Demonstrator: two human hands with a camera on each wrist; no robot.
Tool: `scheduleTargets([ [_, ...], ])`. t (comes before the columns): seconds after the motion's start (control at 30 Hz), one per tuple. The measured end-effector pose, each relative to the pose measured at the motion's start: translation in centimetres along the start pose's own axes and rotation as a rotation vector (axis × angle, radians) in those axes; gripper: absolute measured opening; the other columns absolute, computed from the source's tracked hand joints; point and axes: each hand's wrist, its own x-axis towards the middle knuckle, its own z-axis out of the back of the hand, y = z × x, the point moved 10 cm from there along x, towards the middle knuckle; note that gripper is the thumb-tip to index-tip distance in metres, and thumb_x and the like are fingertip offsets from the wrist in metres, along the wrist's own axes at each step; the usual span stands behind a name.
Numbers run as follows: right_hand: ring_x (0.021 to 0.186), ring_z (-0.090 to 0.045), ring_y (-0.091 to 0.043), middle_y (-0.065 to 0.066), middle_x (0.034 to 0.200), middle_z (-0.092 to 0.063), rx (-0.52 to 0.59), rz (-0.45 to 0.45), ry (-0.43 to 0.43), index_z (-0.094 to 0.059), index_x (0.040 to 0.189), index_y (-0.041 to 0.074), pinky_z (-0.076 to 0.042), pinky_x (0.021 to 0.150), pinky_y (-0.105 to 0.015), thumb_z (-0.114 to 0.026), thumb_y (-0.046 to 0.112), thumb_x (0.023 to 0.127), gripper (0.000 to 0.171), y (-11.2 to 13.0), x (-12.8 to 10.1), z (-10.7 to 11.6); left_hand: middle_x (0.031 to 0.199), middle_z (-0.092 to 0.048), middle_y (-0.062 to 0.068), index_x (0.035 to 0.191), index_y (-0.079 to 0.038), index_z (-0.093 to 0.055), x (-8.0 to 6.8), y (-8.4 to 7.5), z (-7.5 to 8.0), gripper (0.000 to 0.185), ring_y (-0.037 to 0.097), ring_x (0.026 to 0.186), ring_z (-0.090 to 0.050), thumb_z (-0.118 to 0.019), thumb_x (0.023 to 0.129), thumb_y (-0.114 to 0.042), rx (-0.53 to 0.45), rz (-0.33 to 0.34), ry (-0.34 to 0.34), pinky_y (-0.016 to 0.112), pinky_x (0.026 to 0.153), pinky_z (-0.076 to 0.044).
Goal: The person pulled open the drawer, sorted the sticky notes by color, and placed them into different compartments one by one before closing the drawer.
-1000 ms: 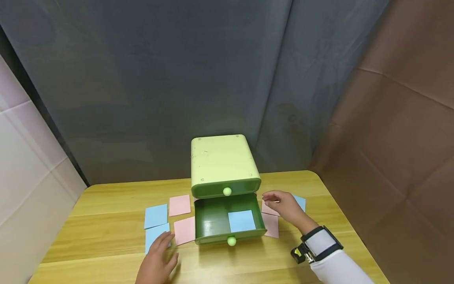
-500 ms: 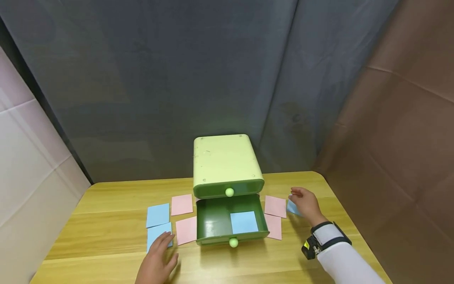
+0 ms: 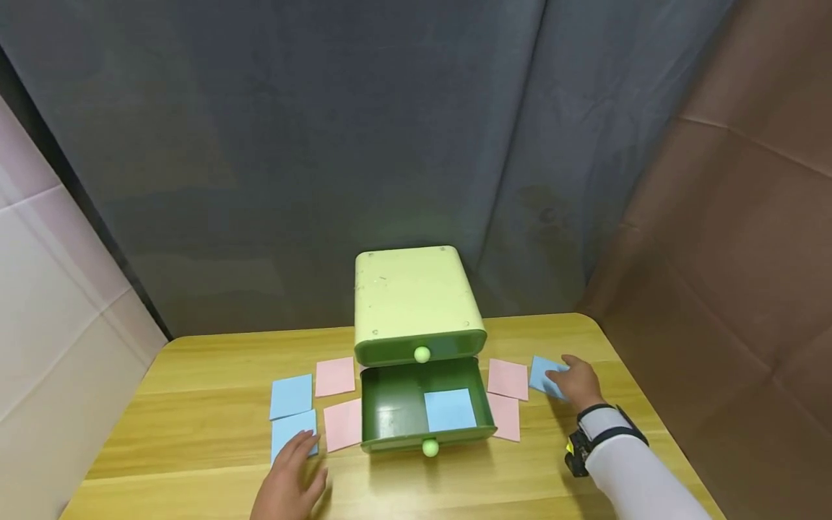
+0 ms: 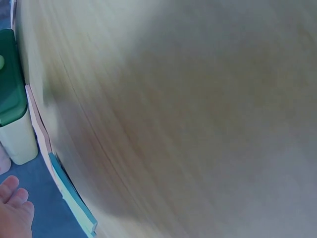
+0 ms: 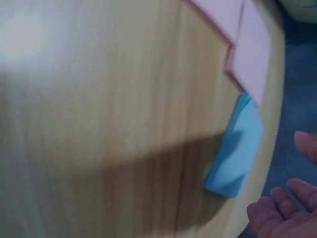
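The right hand rests on the blue sheet at the right side of the wooden counter, fingertips on the sheet's near right part. The right wrist view shows the fingers relaxed and spread beside this sheet, so the grip is wide and encloses nothing; the sheet lies flat on the counter, its left edge just beside two pink sheets. Those pink sheets lie one behind the other, directly right of the open lower drawer. The drawer is pulled out of the light green two-drawer box, which stands at the centre rear of the counter; the upper drawer is closed. One blue sheet lies flat inside the open drawer, on its right half. The left hand lies flat on the near left part of the counter, fingers extended, fingertips touching the near corner of a blue sheet; its grip is also wide and holds nothing. Behind that sheet lies a second blue sheet, and two pink sheets lie between these and the drawer. The left wrist view is blurred; it shows only counter surface, sheet edges and part of the hand.
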Motion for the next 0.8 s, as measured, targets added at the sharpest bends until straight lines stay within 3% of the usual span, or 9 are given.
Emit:
scheduleTargets([
  [0.33, 0.125, -0.035, -0.057, -0.046, 0.134, -0.035, -0.226, 0.126, 0.042, -0.032, 0.131, -0.028, -0.031, 0.106, -0.06, -0.067, 0.011, 0.088, 0.068, -0.4, 2.1, -2.5, 0.116, -0.064, 0.014, 0.111, 0.0, -0.067, -0.3, 0.6, 0.2, 0.053, 0.033, 0.105, -0.06, -0.084, 0.061, -0.008, 0.014, -0.01, -0.051, 0.047, 0.076, -0.055],
  [0.5, 0.123, -0.038, -0.056, -0.045, 0.132, -0.037, -0.286, 0.138, 0.064, -0.033, 0.129, -0.028, -0.033, 0.105, -0.06, -0.065, 0.013, 0.09, 0.065, -0.7, 2.6, -2.8, 0.117, -0.064, 0.015, 0.111, 0.0, -0.067, -0.2, 0.7, 0.1, 0.053, 0.034, 0.106, -0.06, -0.084, 0.061, -0.008, 0.008, 0.026, -0.031, 0.048, 0.077, -0.055],
  [0.8, 0.117, -0.045, -0.056, -0.044, 0.126, -0.045, -0.33, 0.164, 0.096, -0.039, 0.125, -0.027, -0.04, 0.1, -0.059, -0.073, 0.011, 0.084, 0.066, -0.6, 2.9, -2.9, 0.117, -0.064, 0.015, 0.11, -0.001, -0.067, -0.1, 1.1, -0.1, 0.052, 0.035, 0.105, -0.061, -0.084, 0.061, -0.008, 0.012, 0.045, -0.032, 0.047, 0.074, -0.056],
])
